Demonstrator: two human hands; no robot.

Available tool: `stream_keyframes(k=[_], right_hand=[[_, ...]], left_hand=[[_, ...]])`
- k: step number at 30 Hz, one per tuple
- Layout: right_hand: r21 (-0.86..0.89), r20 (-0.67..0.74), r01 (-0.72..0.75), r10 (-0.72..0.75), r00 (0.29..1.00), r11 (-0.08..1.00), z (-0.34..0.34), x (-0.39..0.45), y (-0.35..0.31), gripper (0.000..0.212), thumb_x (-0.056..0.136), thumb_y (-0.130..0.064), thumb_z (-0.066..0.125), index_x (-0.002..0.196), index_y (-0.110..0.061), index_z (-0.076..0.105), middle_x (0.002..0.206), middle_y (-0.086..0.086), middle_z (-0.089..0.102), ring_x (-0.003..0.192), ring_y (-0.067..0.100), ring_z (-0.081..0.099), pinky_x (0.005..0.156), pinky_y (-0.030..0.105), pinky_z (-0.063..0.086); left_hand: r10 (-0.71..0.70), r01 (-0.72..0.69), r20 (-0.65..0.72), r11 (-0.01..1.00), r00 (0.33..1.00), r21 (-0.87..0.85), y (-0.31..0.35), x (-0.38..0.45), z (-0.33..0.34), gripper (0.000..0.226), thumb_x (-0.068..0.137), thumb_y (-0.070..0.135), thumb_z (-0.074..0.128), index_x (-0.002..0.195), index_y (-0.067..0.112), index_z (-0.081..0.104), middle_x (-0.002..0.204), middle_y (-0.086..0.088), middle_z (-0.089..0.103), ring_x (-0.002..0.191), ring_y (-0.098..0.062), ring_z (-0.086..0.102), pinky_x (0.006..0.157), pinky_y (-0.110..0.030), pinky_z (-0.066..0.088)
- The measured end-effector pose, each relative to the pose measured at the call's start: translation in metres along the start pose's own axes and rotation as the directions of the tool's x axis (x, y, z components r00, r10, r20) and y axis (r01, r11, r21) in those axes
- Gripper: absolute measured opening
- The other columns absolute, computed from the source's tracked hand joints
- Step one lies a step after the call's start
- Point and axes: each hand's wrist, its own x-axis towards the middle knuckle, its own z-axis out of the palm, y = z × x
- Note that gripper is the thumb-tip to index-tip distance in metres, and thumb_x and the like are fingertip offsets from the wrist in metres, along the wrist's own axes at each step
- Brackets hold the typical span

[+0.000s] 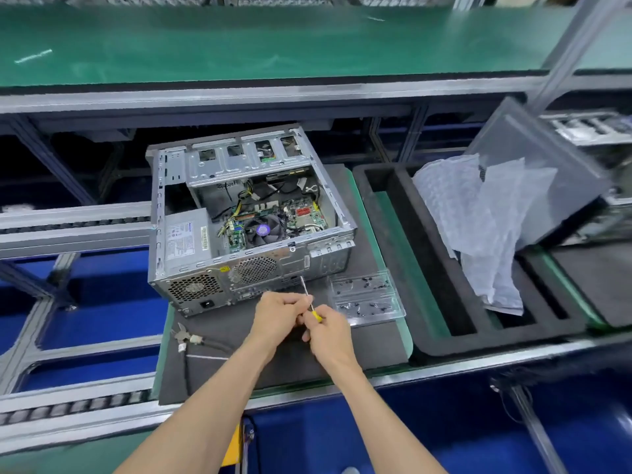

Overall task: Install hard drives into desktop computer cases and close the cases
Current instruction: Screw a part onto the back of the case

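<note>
An open desktop case (191, 254) lies on its side on a dark foam mat (301, 364), its motherboard, fan and power supply exposed. Just in front of its rear panel, my two hands meet. My right hand (330, 331) grips a screwdriver (306, 292) with a yellow handle, its metal shaft pointing up towards the case's back. My left hand (278, 314) pinches at the shaft near the handle. Whether a screw sits between the fingers is too small to tell. No hard drive is visible outside the case.
A clear plastic tray (366, 297) with small dark screws sits right of my hands. Pliers and a cable (186, 336) lie on the mat at left. A black foam tray (441, 302) holds bubble wrap (478, 227); a grey case panel (547, 159) leans at right. A green shelf (273, 42) runs above.
</note>
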Motion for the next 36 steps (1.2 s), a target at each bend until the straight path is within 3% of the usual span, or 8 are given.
stream_keyframes(k=[3,6,11,17,22,29,32,36], right_hand=[[0.023,-0.069,-0.026,0.028,0.997,0.999,-0.034,0.004,0.009,0.020,0.094,-0.020,0.057,0.080,-0.009,0.066,0.059,0.000,0.064,0.049,0.004,0.052,0.053,0.022,0.040],[0.003,-0.159,-0.049,0.049,0.986,0.999,-0.068,0.009,0.018,0.018,0.091,-0.017,0.060,0.079,-0.003,0.063,0.066,0.010,0.066,0.058,0.017,0.057,0.057,0.034,0.045],[-0.036,-0.319,-0.076,0.061,0.946,0.996,-0.107,0.019,0.033,0.014,0.092,-0.014,0.060,0.079,-0.007,0.063,0.074,0.017,0.067,0.074,0.033,0.065,0.063,0.046,0.055],[-0.003,-0.415,-0.071,0.063,0.908,0.997,-0.127,0.028,0.044,0.011,0.091,-0.011,0.063,0.094,-0.021,0.059,0.081,0.006,0.067,0.082,0.028,0.065,0.071,0.044,0.056],[0.023,-0.428,-0.070,0.073,0.901,0.997,-0.133,0.034,0.047,0.024,0.092,-0.016,0.066,0.112,-0.024,0.055,0.087,0.006,0.068,0.079,0.021,0.066,0.069,0.035,0.055],[0.055,-0.380,-0.064,0.080,0.922,0.996,-0.136,0.042,0.050,0.008,0.094,-0.019,0.065,0.097,-0.022,0.059,0.075,0.010,0.068,0.083,0.033,0.063,0.055,0.033,0.051],[0.052,-0.374,-0.064,0.079,0.924,0.997,-0.135,0.044,0.048,0.007,0.094,-0.018,0.067,0.094,-0.021,0.060,0.075,0.011,0.067,0.077,0.033,0.065,0.053,0.035,0.053],[0.044,-0.374,-0.064,0.076,0.925,0.997,-0.134,0.046,0.047,0.009,0.093,-0.017,0.068,0.093,-0.021,0.061,0.077,0.011,0.067,0.074,0.033,0.065,0.048,0.031,0.050]], left_hand=[[0.088,-0.100,0.086,0.984,0.992,0.146,0.011,0.009,0.028,0.017,0.091,0.011,0.070,0.079,0.014,0.082,0.059,0.003,0.067,0.053,-0.004,0.054,0.064,-0.021,0.047],[0.198,-0.245,0.155,0.880,0.968,0.408,0.024,0.017,0.054,0.013,0.091,0.011,0.070,0.094,0.015,0.082,0.077,0.005,0.075,0.065,0.006,0.061,0.069,-0.003,0.042],[0.272,-0.410,0.310,0.667,0.911,0.622,0.039,0.031,0.094,0.021,0.091,0.018,0.068,0.109,0.019,0.079,0.104,-0.002,0.074,0.101,-0.018,0.065,0.084,-0.017,0.037],[0.289,-0.492,0.399,0.566,0.870,0.662,0.038,0.042,0.121,0.011,0.087,0.029,0.075,0.094,0.024,0.082,0.087,0.003,0.061,0.090,-0.018,0.059,0.076,-0.031,0.042],[0.319,-0.522,0.413,0.521,0.853,0.676,0.029,0.045,0.127,0.009,0.091,0.022,0.069,0.089,0.017,0.076,0.088,0.005,0.053,0.089,-0.018,0.058,0.071,-0.024,0.033],[0.327,-0.411,0.250,0.697,0.911,0.587,0.030,0.043,0.117,0.015,0.095,0.016,0.062,0.082,0.023,0.061,0.082,0.012,0.062,0.075,-0.007,0.059,0.072,-0.026,0.045],[0.378,-0.404,0.163,0.743,0.911,0.533,0.033,0.043,0.108,0.015,0.094,0.014,0.065,0.085,0.026,0.066,0.079,0.014,0.068,0.073,0.000,0.063,0.067,-0.010,0.044],[0.427,-0.609,0.435,0.568,0.793,0.553,0.037,0.046,0.112,0.011,0.089,0.012,0.073,0.094,0.019,0.080,0.091,0.005,0.070,0.088,-0.013,0.065,0.086,-0.028,0.050]])
